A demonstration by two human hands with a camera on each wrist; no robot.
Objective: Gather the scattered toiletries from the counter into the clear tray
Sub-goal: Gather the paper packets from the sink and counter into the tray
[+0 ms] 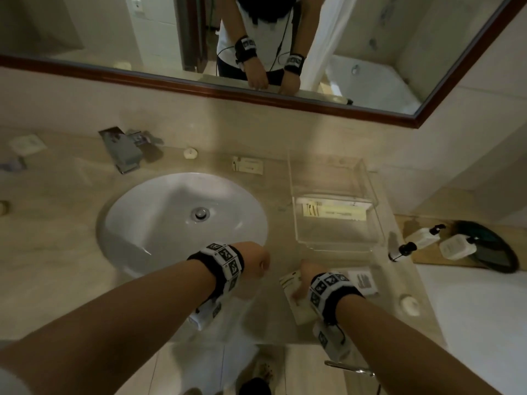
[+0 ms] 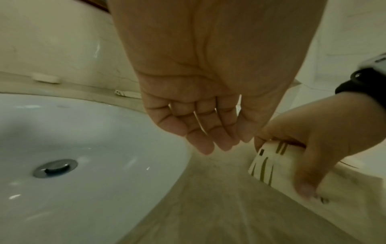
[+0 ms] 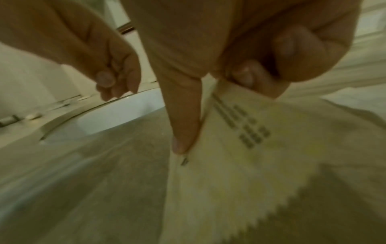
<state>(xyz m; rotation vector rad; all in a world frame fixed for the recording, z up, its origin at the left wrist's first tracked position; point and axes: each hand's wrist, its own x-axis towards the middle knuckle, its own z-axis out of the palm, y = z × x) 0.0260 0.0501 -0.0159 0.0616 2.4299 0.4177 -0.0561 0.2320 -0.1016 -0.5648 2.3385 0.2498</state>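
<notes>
My right hand (image 1: 299, 289) pinches a cream sachet (image 1: 289, 282) with a serrated edge at the counter's front, just right of the sink. In the right wrist view the thumb (image 3: 183, 125) presses one side of the sachet (image 3: 261, 161) and curled fingers (image 3: 250, 77) hold the other. My left hand (image 1: 261, 265) hangs beside it over the counter, fingers (image 2: 208, 142) relaxed and holding nothing. The clear tray (image 1: 368, 181) stands beyond, right of the basin, with a flat cream packet (image 1: 333, 212) lying inside. Another packet (image 1: 247, 165) lies behind the basin.
The white basin (image 1: 182, 220) fills the counter's middle, with a metal faucet (image 1: 125, 151) behind it. A white box (image 1: 363, 280) and a small round item (image 1: 410, 304) sit at the front right. Pump bottles (image 1: 423, 238) stand on a lower shelf to the right.
</notes>
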